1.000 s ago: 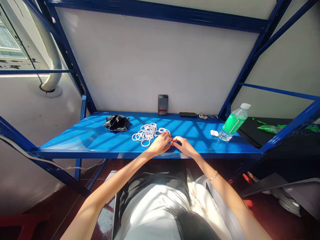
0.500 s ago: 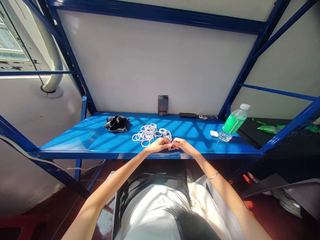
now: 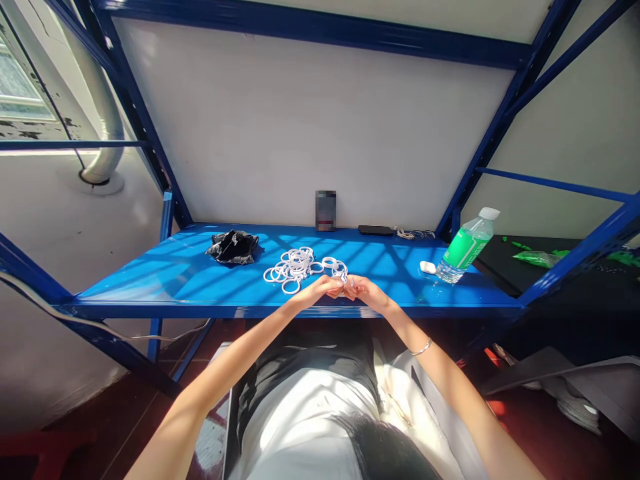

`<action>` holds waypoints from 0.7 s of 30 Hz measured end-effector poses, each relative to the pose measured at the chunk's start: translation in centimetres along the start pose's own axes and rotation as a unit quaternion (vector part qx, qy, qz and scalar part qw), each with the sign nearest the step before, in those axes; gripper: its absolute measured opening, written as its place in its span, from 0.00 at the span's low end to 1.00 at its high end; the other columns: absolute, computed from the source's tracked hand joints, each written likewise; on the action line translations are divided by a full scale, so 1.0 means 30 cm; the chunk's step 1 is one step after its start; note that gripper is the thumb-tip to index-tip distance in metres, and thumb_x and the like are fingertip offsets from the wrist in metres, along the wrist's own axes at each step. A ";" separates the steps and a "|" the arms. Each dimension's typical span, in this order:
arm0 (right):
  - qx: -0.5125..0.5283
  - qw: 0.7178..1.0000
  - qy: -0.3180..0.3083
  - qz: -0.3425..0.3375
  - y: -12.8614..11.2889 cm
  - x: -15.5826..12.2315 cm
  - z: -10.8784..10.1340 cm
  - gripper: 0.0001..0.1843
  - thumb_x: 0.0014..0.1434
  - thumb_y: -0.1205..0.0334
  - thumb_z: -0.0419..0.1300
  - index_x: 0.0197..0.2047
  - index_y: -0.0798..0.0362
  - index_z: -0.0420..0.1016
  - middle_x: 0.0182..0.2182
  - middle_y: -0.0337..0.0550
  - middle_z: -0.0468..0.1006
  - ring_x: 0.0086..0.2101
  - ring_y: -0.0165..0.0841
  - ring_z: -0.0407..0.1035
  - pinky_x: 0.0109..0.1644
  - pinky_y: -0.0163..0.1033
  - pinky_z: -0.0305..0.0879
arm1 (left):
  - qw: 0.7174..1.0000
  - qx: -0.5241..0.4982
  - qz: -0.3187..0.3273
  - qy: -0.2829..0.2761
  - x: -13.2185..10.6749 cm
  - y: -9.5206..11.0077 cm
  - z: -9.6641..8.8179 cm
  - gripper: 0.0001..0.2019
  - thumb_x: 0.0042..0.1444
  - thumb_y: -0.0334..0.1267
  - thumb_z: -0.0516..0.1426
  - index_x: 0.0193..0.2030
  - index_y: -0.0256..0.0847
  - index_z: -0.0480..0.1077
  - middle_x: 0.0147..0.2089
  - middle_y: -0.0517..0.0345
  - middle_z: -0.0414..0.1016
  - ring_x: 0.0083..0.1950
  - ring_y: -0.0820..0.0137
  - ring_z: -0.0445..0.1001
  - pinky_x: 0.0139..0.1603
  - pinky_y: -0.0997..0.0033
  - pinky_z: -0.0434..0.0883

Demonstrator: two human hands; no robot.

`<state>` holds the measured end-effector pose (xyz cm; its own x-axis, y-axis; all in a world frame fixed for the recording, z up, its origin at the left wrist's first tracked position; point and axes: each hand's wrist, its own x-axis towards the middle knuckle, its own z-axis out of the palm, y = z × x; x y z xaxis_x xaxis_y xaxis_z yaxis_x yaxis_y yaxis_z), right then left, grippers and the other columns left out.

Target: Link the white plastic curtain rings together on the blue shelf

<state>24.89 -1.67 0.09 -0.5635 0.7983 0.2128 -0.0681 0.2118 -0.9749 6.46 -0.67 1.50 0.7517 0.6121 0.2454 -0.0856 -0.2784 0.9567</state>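
My left hand [image 3: 330, 287] is closed in a pinch over the front part of the blue table [image 3: 175, 280]. Right beside it, fingertips meeting, my right hand [image 3: 361, 289] is curled shut too. Between them they grip white rings; a cluster of white rings [image 3: 335, 267] shows just behind the fingers and seems to run into the grip. How the held rings are joined is hidden by the fingers. To the left lies a heap of loose-looking, overlapping white rings [image 3: 296, 263].
A crumpled black plastic bag [image 3: 233, 248] sits left of the rings. Along the back are a blurred dark box [image 3: 326, 211], a black phone [image 3: 376, 231] and a coiled cable [image 3: 413, 233]. A green-labelled bottle [image 3: 466, 247] stands at right beside a small white case [image 3: 427, 267].
The small ring cluster by my fingers has shifted slightly to the right. My hands have drawn closer together, with the right fingers curled tighter.
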 end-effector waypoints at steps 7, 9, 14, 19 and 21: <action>0.033 0.992 0.125 -0.007 -0.002 -0.007 0.000 0.13 0.53 0.51 0.61 0.35 0.52 0.73 0.31 0.39 0.72 0.35 0.32 0.66 0.43 0.38 0.63 | 0.990 0.030 0.008 0.137 0.010 -0.015 -0.005 0.19 0.56 0.50 0.53 0.21 0.40 0.61 0.25 0.58 0.65 0.36 0.66 0.71 0.47 0.62 0.68; 0.047 0.985 0.163 0.007 0.008 -0.003 -0.006 0.16 0.53 0.53 0.62 0.43 0.51 0.73 0.38 0.41 0.74 0.40 0.34 0.69 0.45 0.37 0.64 | 0.983 0.034 0.007 0.178 0.013 -0.031 -0.010 0.16 0.55 0.50 0.54 0.28 0.38 0.65 0.30 0.57 0.69 0.39 0.65 0.71 0.47 0.62 0.67; 0.052 0.980 0.191 0.018 0.027 0.007 -0.019 0.24 0.52 0.55 0.63 0.52 0.49 0.69 0.49 0.47 0.74 0.51 0.39 0.68 0.51 0.42 0.67 | 0.973 0.081 0.043 0.210 0.012 -0.075 -0.024 0.19 0.55 0.49 0.56 0.50 0.42 0.62 0.52 0.50 0.69 0.55 0.61 0.68 0.47 0.64 0.69; 0.031 0.980 0.197 0.007 0.035 0.010 -0.020 0.26 0.54 0.54 0.60 0.56 0.48 0.66 0.56 0.50 0.69 0.56 0.41 0.64 0.56 0.47 0.66 | 0.940 0.237 0.073 0.233 -0.003 -0.082 -0.027 0.18 0.58 0.39 0.52 0.55 0.43 0.60 0.60 0.47 0.62 0.61 0.61 0.63 0.53 0.60 0.69; 0.013 0.979 0.202 0.010 0.043 0.013 -0.021 0.29 0.54 0.54 0.61 0.58 0.48 0.64 0.59 0.50 0.66 0.58 0.41 0.62 0.58 0.47 0.65 | 0.917 0.308 0.077 0.242 -0.009 -0.077 -0.025 0.18 0.59 0.37 0.52 0.57 0.42 0.60 0.60 0.46 0.61 0.62 0.60 0.61 0.57 0.57 0.67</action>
<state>25.11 -0.74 -1.04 -0.1941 0.9611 0.1964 -0.0840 0.1832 -0.9795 5.98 0.36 -0.65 0.3717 0.7451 0.5538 0.3317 -0.6637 0.6704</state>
